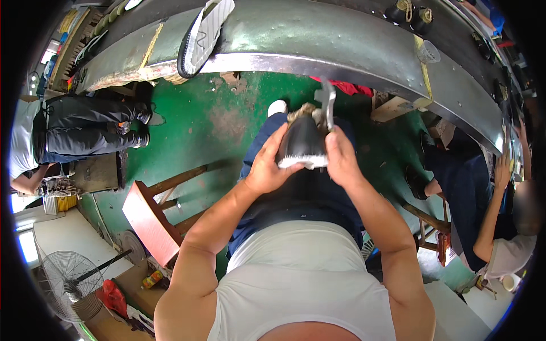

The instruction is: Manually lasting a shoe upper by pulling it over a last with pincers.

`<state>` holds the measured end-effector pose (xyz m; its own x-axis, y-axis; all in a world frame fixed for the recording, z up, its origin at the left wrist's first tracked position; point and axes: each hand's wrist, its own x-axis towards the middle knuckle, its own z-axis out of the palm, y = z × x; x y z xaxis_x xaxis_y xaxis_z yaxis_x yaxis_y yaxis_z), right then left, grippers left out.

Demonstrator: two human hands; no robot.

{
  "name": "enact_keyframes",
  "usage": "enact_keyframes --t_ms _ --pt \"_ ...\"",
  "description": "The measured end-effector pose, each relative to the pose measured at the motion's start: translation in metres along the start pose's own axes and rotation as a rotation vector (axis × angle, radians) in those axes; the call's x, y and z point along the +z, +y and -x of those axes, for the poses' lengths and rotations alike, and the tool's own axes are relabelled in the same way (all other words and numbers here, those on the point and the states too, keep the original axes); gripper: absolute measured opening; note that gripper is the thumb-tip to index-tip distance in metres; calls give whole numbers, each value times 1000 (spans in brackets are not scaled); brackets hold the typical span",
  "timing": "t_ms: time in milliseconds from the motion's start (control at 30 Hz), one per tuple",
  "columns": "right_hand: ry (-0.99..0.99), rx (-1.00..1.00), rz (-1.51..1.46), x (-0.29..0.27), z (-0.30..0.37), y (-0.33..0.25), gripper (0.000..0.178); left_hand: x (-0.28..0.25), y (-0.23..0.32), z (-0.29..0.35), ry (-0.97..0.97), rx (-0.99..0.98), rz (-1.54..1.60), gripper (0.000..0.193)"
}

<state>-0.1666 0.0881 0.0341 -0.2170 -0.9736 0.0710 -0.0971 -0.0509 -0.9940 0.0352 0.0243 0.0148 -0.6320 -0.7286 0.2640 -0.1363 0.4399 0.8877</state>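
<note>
Black shoe (302, 143) held over lap, mounted on metal stand (326, 102). Left hand (266, 165) cups side, right hand (341, 159) wraps other side. Likely light; upper soft, sole stiffer. Grip by sole edges.

Green floor (227, 119), long metal bench (318, 40), red stool (149, 223), fan (71, 278).

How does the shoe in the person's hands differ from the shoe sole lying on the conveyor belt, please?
The shoe is black, held in both hands above the lap; the shoe sole lies untouched on the conveyor belt. The shoe is full-bodied, the sole flat and thin. The sole shows white tread; the shoe only a white edge. Both are footwear parts.
</note>
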Motion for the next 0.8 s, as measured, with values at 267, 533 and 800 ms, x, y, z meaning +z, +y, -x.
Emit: enact_keyframes --t_ms 267,533,800 --pt "97 394 225 -21 40 56 50 59 -24 8 4 -504 61 40" --pt "-113 650 119 -55 64 43 33 37 -14 12 -435 -813 695 65" --pt "-585 474 648 -90 88 -36 31 53 -34 50 -450 -651 394 101"
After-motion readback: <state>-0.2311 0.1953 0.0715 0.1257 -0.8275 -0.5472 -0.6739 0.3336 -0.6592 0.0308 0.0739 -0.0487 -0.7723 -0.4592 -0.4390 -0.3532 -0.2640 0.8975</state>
